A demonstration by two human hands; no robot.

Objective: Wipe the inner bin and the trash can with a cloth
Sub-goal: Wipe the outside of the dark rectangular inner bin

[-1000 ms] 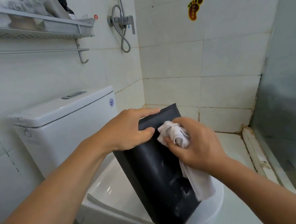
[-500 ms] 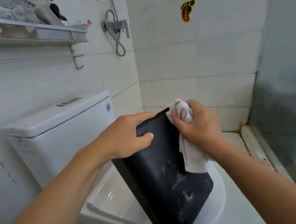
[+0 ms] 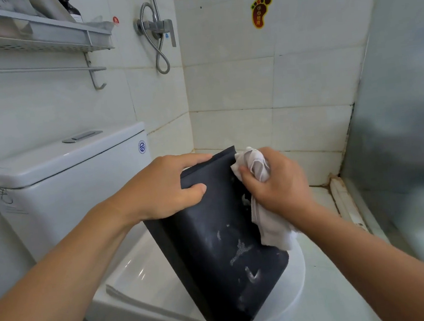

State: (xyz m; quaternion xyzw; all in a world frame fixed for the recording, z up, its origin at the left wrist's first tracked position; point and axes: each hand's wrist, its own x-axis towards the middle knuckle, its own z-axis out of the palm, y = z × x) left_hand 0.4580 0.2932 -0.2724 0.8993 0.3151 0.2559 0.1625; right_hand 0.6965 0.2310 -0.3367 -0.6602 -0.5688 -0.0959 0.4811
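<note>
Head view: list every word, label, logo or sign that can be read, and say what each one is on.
"小心地滑" on the footprint sticker on the tiled wall.
Round blue logo on the toilet tank: a mark, not readable as letters.
Small red sticker by the wall shelf: too small to read.
Bottle label on the shelf: too blurred to read.
Black inner bin and white cloth: no text.

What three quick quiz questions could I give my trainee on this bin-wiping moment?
1. True or false: the left hand grips the top edge of the black bin.
2. What does the right hand hold? A) sponge B) white cloth C) brush
3. What does the bin's lower end rest on?

Key:
1. True.
2. B, the white cloth, bunched at the bin's upper right corner.
3. The closed toilet lid; the bin stands tilted, with soapy smears on its face.
</note>
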